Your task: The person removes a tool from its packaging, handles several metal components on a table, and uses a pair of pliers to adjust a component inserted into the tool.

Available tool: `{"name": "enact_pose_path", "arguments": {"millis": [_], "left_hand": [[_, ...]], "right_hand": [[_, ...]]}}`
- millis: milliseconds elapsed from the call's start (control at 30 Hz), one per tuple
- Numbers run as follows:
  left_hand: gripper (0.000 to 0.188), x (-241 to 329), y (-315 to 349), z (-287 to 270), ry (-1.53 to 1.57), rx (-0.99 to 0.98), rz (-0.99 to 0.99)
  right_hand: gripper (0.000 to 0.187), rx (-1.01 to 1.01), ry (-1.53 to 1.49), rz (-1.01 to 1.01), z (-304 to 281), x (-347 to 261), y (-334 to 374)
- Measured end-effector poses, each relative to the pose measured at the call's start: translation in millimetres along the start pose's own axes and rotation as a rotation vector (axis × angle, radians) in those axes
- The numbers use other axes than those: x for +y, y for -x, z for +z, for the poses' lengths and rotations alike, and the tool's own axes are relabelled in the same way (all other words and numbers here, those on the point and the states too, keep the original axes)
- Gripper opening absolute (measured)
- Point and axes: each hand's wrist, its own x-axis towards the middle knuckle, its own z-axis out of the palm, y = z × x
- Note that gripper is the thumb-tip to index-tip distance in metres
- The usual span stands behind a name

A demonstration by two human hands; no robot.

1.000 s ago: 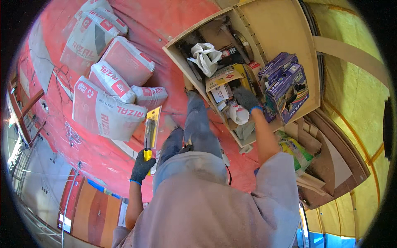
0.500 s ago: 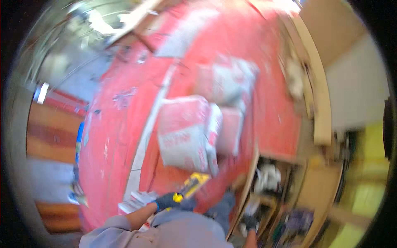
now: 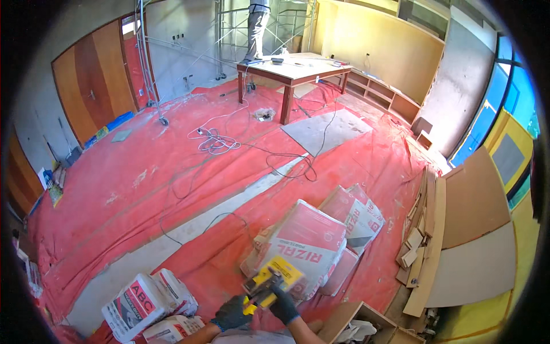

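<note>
In front of my body, my left hand point(image 3: 232, 313), in a dark glove, is closed round a small yellow-handled thing whose kind I cannot make out. My right hand point(image 3: 284, 305), gloved too, reaches up beside it, its fingers closed on a flat yellow and black package point(image 3: 286, 270). Something dark and blurred lies across the package, between both hands. Just beyond it, large red and white cement bags point(image 3: 306, 243) lie stacked on the floor.
Smaller white and red bags point(image 3: 134, 309) stand at the lower left. An open wooden cabinet point(image 3: 345, 321) is at my lower right. Planks point(image 3: 431, 246) line the right side. Cables point(image 3: 215, 141) cross the red floor sheeting. Far off, a person point(image 3: 258, 28) stands by a table point(image 3: 292, 70) and scaffolding.
My view has swung up and across the room. My right hand has left the cabinet and come to the yellow package, which my left hand held out before.
</note>
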Motion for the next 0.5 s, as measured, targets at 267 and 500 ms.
{"name": "enact_pose_path", "arguments": {"millis": [267,500], "left_hand": [[0.068,-86.9,69.8,-141.1,-0.534,0.454,0.075],[0.061,-109.7,32.2,-191.7,-0.201,0.664,-0.13]], "right_hand": [[0.044,-0.253,0.311,0.259,157.9,105.9,-98.9],[0.041,-0.31,0.299,0.321,232.1,108.4,-162.6]]}}
